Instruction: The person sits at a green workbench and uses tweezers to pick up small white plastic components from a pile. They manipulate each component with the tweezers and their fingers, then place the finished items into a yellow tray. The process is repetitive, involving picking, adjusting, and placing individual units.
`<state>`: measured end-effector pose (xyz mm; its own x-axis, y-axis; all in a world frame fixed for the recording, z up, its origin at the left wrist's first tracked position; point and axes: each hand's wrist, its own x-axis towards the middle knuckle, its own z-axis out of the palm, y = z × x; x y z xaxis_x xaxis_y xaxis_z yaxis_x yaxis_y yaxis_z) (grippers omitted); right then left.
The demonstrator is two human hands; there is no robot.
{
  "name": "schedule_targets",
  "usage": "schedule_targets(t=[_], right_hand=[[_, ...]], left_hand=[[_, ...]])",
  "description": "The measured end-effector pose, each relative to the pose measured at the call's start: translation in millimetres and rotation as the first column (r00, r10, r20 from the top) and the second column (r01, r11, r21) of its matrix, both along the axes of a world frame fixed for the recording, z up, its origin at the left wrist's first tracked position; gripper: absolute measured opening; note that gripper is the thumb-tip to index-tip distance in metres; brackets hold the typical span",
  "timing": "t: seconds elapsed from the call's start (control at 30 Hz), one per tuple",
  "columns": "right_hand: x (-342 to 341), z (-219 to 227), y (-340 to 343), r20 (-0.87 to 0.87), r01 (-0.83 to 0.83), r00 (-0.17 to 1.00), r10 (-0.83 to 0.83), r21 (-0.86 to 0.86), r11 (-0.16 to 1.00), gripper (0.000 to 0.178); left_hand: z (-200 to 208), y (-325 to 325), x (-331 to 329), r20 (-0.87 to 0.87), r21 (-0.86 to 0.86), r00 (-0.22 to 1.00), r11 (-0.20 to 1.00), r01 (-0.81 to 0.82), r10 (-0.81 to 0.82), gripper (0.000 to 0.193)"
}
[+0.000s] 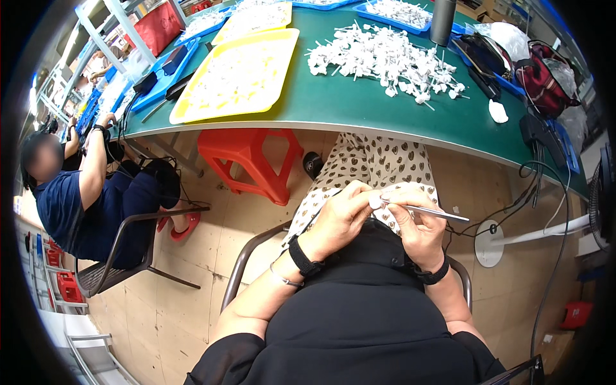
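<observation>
Above my lap, in front of the table edge, my left hand is closed, pinching a small white plastic piece at its fingertips. My right hand grips a slim silver metal tool, whose handle end sticks out to the right. Its tip meets the white piece between the two hands. Whether the tool is a knife or tweezers I cannot tell. On the green table beyond lies a loose pile of similar white pieces with thin stems.
A yellow tray of small white parts stands left of the pile, with blue trays farther back. A dark cylinder stands behind the pile. Under the table is a red stool. A co-worker sits at left; cables hang at right.
</observation>
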<state>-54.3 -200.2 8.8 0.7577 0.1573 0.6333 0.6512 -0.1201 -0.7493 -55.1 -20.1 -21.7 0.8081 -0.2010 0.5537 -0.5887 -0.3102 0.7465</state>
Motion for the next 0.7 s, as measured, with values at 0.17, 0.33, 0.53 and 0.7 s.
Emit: schedule_targets(t=[0.17, 0.33, 0.53, 0.7], right_hand=[[0.0, 4.8, -0.3, 0.079, -0.008, 0.997, 0.015, -0.09, 0.996, 0.013], [2.5, 2.4, -2.1, 0.093, 0.005, 0.996, 0.004, -0.102, 0.995, 0.014], [3.8, -1.0, -2.3, 0.061, -0.005, 0.998, 0.009, -0.076, 0.997, 0.014], [7.2, 4.4, -2.6, 0.209, 0.01, 0.978, 0.027, -0.174, 0.985, 0.016]], left_hand=[[5.6, 1.7, -0.9, 0.126, 0.161, 0.987, 0.979, -0.123, 0.103, 0.031], [8.9, 2.5, -2.0, 0.172, 0.223, 0.975, 0.958, -0.18, 0.143, 0.038], [9.2, 2.6, -1.9, 0.24, 0.256, 0.955, 0.937, -0.237, 0.175, 0.041], [10.2, 2.7, -3.1, 0.243, 0.276, 0.953, 0.929, -0.247, 0.182, 0.041]])
